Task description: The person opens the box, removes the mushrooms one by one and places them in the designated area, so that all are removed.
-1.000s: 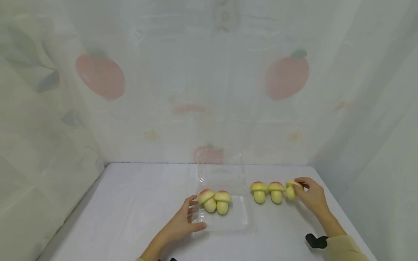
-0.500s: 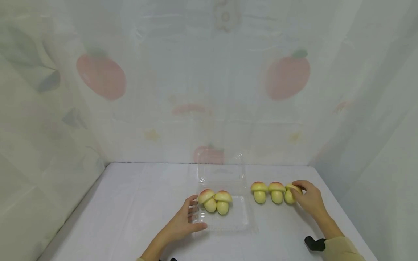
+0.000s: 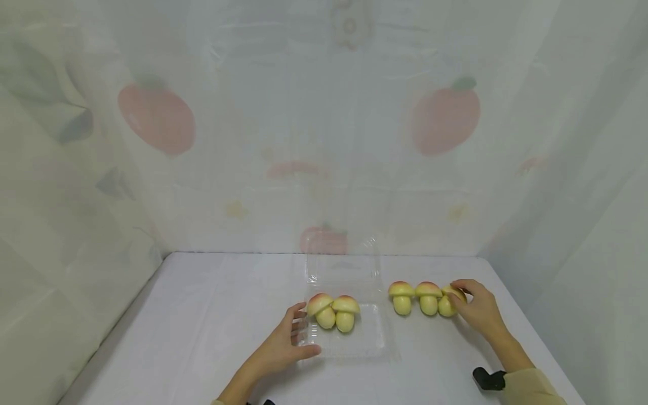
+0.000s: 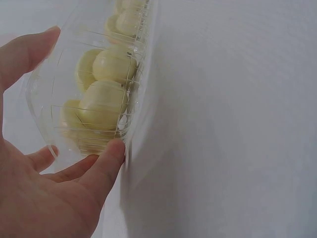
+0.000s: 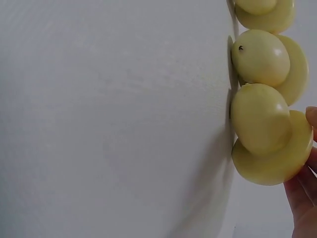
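One white table (image 3: 202,315) is carrying one clear plastic container (image 3: 369,344), two hands, and five yellow mushroom-shaped pieces (image 3: 402,305). The left hand (image 3: 280,346) is spreading its fingers loosely, touching the container's left side without clasping it. The right hand (image 3: 481,310) is pinching the cap of the rightmost mushroom (image 3: 445,307), which is ending a row of three to the container's right. The container's lid (image 3: 341,269) is sitting open behind; two mushrooms (image 3: 345,322) are leaning together inside, towards the left.
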Action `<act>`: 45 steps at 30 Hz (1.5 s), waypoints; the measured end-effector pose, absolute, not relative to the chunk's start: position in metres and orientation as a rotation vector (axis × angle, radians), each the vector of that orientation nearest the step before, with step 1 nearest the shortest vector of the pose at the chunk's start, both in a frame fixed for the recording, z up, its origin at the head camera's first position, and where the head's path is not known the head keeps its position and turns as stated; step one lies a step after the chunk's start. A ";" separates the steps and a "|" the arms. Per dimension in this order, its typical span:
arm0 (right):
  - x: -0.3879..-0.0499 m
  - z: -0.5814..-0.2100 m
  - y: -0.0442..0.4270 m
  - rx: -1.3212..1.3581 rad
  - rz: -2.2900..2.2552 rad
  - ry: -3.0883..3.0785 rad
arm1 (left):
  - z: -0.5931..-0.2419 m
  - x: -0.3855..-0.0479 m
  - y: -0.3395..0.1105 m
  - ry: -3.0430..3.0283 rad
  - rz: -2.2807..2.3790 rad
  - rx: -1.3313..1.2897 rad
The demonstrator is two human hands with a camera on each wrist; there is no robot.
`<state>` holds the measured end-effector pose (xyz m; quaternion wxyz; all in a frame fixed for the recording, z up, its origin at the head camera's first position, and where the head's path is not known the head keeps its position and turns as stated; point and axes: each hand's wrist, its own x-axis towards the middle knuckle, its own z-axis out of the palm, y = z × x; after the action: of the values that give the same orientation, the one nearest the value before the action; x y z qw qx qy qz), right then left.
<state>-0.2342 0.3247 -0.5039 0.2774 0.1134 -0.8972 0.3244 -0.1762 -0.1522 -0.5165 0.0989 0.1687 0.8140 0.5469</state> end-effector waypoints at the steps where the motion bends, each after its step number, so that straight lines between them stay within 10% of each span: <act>1: -0.234 -0.503 0.325 0.307 0.866 -2.411 | -0.517 -0.176 -0.152 2.403 1.619 0.496; 45: -0.208 -0.463 0.267 0.439 0.937 -2.351 | -0.511 -0.175 -0.151 2.380 1.657 0.481</act>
<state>-0.2081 0.2665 -0.4630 0.2826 0.1641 -0.8779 0.3499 -0.1748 -0.1506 -0.5111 0.1007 0.1629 0.8056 0.5607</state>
